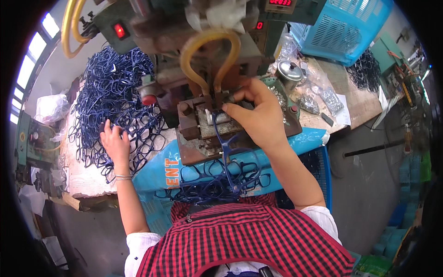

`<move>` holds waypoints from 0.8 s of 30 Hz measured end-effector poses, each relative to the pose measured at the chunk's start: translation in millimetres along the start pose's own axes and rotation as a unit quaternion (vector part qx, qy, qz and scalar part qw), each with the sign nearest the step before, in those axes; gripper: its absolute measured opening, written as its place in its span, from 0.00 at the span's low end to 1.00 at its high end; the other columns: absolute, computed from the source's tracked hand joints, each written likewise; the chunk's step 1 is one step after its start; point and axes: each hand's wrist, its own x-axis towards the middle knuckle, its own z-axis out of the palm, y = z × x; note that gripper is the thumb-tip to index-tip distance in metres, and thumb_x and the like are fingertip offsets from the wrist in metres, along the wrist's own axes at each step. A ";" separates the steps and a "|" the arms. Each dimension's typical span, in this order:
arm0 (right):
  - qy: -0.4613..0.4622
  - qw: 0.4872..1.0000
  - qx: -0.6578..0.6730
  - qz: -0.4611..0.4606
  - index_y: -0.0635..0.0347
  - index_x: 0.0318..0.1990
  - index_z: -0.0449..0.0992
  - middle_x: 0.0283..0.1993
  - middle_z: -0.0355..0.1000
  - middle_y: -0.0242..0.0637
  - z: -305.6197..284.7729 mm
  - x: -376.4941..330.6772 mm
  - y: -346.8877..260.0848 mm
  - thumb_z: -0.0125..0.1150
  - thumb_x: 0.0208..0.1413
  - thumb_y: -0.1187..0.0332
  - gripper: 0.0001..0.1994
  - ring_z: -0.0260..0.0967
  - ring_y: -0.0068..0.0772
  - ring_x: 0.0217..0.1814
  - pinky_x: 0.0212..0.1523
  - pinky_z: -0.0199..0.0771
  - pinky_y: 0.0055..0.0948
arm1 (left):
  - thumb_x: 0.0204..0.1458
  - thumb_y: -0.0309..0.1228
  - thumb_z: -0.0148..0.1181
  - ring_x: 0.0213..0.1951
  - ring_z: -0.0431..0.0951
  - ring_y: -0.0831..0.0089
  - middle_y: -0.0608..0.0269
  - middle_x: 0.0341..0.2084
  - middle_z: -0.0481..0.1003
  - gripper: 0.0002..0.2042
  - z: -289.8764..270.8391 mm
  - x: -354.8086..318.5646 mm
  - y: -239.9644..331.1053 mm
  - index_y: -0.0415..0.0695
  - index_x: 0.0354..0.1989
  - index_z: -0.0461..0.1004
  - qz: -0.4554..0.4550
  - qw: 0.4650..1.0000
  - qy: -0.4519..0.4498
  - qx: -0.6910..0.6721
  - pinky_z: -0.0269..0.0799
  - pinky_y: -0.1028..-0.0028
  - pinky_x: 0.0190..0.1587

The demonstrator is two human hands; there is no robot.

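My left hand (pixel 115 144) rests at the near side of a big tangled heap of dark blue eyeglass frames (pixel 115 78), fingers apart; I see none gripped in it. My right hand (pixel 259 115) is at the metal fixture (pixel 203 121) of a bench machine, thumb and fingers pinched together close to its working point. What they pinch is too small or hidden to make out. A blue eyeglass frame (pixel 225 150) reaches from the fixture down toward me. Below it, several more blue frames (pixel 207 184) lie on a blue plastic sheet (pixel 157 171) across my lap.
The machine has a yellow hose loop (pixel 188 55) above the fixture and a red knob (pixel 148 99) on its left. To the right are a lidded metal pot (pixel 290 71), bags of small metal parts (pixel 331 101) and a blue crate (pixel 330 32). A blue basket (pixel 326 177) stands beside my lap.
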 end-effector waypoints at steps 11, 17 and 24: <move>0.023 0.992 0.125 0.019 0.69 0.62 0.67 0.51 0.77 0.40 25.4 -17.6 -11.2 0.65 0.55 0.83 0.25 0.74 0.25 0.53 0.57 0.73 0.26 | 0.68 0.27 0.56 0.37 0.81 0.70 0.60 0.36 0.76 0.04 -64.2 16.2 86.6 0.40 0.43 0.69 -0.204 0.638 0.185 -0.719 0.81 0.71 0.43; 0.022 0.955 -0.259 -0.140 0.60 0.48 0.83 0.55 0.79 0.42 -28.6 -2.7 20.2 0.69 0.54 0.71 0.13 0.73 0.40 0.62 0.64 0.69 0.37 | 0.43 0.21 0.67 0.43 0.86 0.55 0.57 0.41 0.83 0.04 -176.0 5.7 187.0 0.41 0.27 0.78 0.372 0.761 0.042 -0.530 0.83 0.65 0.39; 0.135 0.835 -0.519 -0.123 0.54 0.37 0.85 0.59 0.73 0.55 -80.4 -10.5 106.2 0.74 0.47 0.67 0.09 0.63 0.59 0.70 0.65 0.66 0.51 | 0.44 0.25 0.71 0.36 0.82 0.66 0.57 0.42 0.82 0.11 -142.4 12.7 224.5 0.43 0.35 0.76 0.450 0.738 0.156 -0.479 0.85 0.60 0.50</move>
